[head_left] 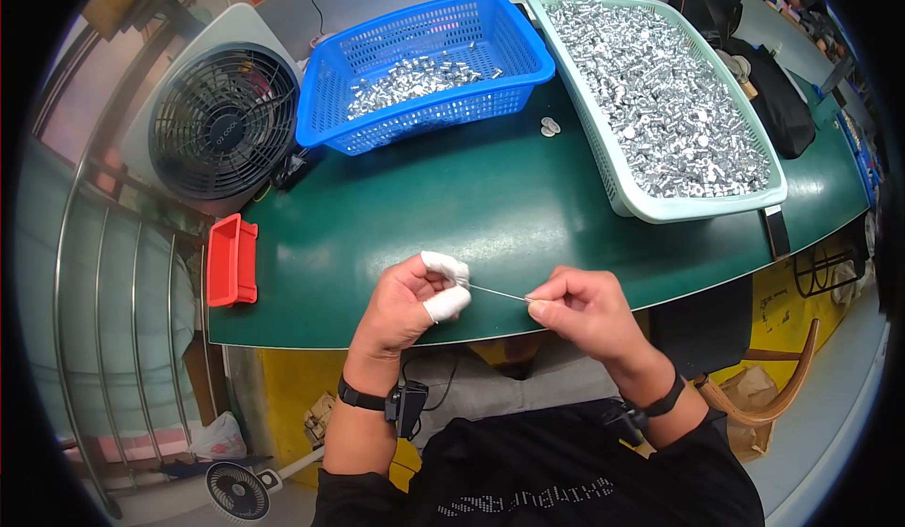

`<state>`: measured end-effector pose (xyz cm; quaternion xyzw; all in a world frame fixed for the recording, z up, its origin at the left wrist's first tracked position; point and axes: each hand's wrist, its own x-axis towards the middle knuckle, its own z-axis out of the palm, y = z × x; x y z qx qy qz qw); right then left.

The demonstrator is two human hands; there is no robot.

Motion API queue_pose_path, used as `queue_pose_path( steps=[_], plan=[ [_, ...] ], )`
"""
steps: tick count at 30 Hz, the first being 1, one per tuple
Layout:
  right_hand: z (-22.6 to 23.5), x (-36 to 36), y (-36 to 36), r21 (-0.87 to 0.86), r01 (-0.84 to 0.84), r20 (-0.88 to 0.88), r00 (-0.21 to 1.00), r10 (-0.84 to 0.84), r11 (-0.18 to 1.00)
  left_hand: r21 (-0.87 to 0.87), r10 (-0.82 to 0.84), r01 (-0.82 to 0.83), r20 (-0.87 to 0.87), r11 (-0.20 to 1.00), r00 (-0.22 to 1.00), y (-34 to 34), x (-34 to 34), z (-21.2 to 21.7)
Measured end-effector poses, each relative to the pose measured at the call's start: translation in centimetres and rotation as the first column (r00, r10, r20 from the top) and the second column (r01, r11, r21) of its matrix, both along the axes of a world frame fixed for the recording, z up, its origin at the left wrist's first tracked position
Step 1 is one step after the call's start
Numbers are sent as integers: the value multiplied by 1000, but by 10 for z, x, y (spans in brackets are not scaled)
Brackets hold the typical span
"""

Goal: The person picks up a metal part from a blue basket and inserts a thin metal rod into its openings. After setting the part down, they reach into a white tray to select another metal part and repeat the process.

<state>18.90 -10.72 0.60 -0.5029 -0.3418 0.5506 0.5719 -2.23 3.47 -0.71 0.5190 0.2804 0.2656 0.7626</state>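
Two bare hands, working above the near edge of a green desk (pixel 405 211). Right hand (pixel 586 312): closing thumb and forefinger in a tight pinch on one end of a thin metal rod (pixel 500 291). Left hand (pixel 396 303): curling half closed, white covers (pixel 443 265) wrapping its thumb and a fingertip, the thumb and fingers nearly meeting about the rod's other end; they are hiding that end, so whether they are gripping it or a small part cannot be told. The rod itself is spanning the gap between the hands, sloping slightly down toward the right one. Far side of the desk: one blue basket (pixel 363 136), holding a loose heap of small silvery metal parts (pixel 410 84); one pale green basket (pixel 603 155), carrying a far fuller load of similar pieces (pixel 660 93) and blocking much of the right side. Between the baskets, nearer the green one, a few small round discs (pixel 550 128) are lying together. Left: a large fan (pixel 226 122) is standing beside the blue basket, and a red tray (pixel 233 260) is sitting at the desk's left edge. Beyond the green basket, a black bag (pixel 773 107) is lying alongside.
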Motion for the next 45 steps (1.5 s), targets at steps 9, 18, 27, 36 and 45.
queue_pose_path(
  steps=[9,18,27,36,45],
  plan=[
    [-8,-9,8,365,-24,534,825,-188,931,23,-58,58,-19,998,998,-4,2,6],
    [-10,-9,13,453,6,611,726,-315,891,-61,21,-19,19,998,1000,-6,7,3],
    [-7,-11,11,151,21,174,984,-48,988,-35,26,-23,69,999,997,-5,5,5],
    [-18,-5,23,663,-165,721,400,-565,730,-22,11,-13,-56,1000,998,-6,16,13],
    [0,-10,15,530,-66,665,651,-366,845,-46,-3,0,-80,999,997,-6,12,8]
  ],
)
